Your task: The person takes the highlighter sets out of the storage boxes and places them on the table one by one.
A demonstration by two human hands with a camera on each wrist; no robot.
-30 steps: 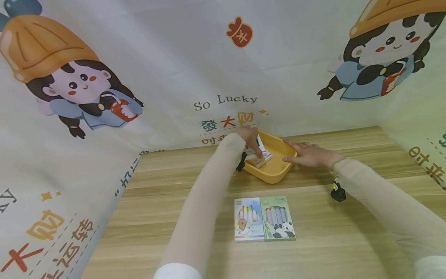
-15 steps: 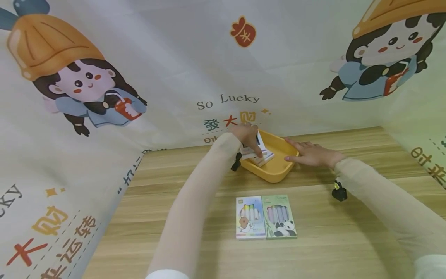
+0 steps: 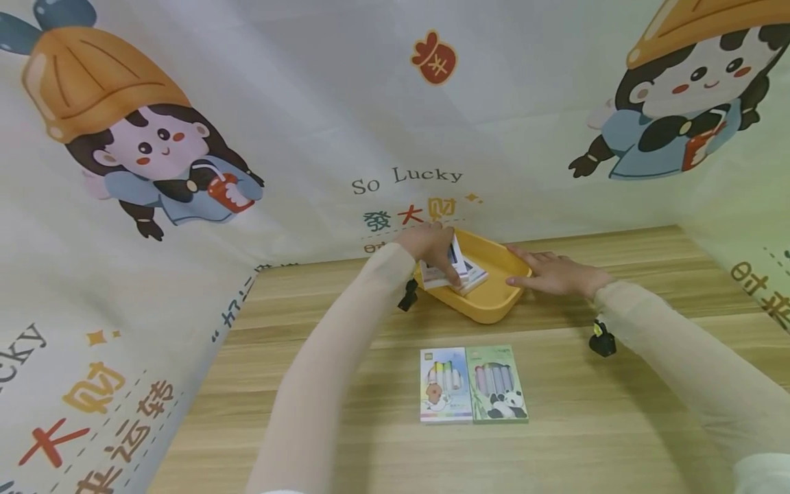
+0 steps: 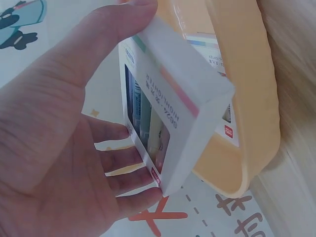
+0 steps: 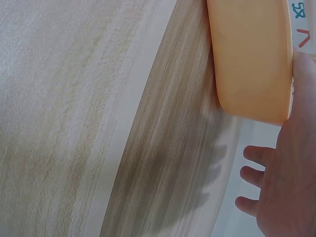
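Highlighter box [image 4: 168, 113] sits tilted over the yellow tray [image 3: 494, 302], pinched in your left hand [image 3: 432, 243]: thumb on top, fingers beneath. Keep that grip firm and lift clear of the rim. Right hand [image 3: 552, 274] lies flat, steadying the tray on the table [image 3: 370, 384]. Only the left wrist view shows the box's window.

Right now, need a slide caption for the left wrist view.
Left hand grips a white highlighter box over the yellow tray.
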